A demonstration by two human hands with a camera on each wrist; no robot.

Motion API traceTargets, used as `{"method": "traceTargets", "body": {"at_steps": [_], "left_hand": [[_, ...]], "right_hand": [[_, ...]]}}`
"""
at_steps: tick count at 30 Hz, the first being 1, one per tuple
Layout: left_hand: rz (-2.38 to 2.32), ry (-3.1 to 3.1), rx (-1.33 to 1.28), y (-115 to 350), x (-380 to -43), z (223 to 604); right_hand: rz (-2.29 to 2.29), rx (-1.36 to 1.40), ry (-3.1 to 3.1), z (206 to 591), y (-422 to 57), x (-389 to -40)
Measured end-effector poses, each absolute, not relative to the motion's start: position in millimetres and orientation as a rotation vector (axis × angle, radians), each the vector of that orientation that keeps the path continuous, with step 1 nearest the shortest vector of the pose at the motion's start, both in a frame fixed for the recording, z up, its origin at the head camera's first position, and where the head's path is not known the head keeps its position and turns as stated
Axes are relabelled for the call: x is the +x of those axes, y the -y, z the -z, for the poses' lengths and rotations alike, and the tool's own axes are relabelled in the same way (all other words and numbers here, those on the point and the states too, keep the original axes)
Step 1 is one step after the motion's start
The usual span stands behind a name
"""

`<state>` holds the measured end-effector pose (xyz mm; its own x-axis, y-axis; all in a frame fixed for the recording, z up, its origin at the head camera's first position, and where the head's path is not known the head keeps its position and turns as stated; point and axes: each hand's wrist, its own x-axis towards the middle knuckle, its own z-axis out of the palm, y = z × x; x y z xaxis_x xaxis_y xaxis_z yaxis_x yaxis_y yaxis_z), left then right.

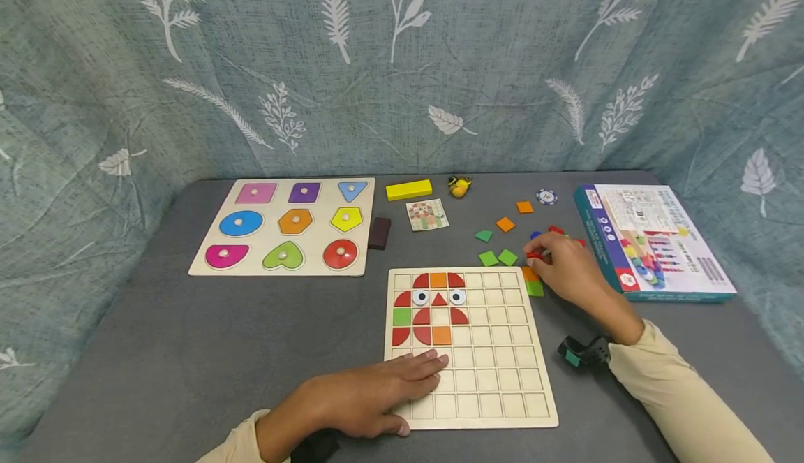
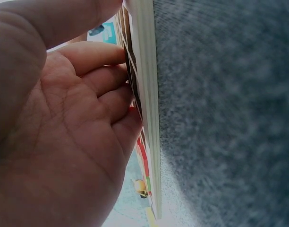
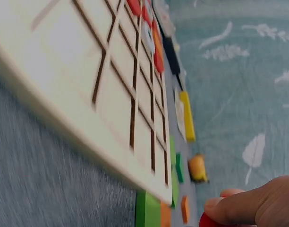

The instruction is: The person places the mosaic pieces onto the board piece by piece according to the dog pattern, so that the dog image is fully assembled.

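A wooden grid board lies on the table. Red curved pieces, orange squares, a green square and two eye pieces fill cells at its upper left. My left hand rests on the board's lower left, fingers extended, the thumb at the near edge. Beyond the board's right corner, my right hand pinches a small red piece between thumb and fingers. Close to that hand lie loose red, blue, orange and green pieces.
A shape puzzle board with knobbed pieces stands at the left. Behind the grid board are a yellow block, a pattern card, a bee figure and a poker chip. A boxed game lies at right; a dark block sits mid-table.
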<state>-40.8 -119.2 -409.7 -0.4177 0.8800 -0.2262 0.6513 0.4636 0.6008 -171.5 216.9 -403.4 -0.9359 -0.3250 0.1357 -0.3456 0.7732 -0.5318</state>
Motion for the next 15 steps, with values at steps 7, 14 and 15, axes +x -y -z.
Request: {"method": "traceTargets", "body": {"at_steps": [7,14,15], "left_hand": [[-0.577,-2.193,1.263,118,-42,410],[-0.572,-2.193,1.263,118,-42,409],[-0.572,-2.194,1.263,118,-42,409]], "right_hand": [[-1.055,0.747,2.902,402,-198,-162],[-1.144,0.886,2.854,407,-183,-156],[-1.133,0.908,2.858,408,-182,-155]]}}
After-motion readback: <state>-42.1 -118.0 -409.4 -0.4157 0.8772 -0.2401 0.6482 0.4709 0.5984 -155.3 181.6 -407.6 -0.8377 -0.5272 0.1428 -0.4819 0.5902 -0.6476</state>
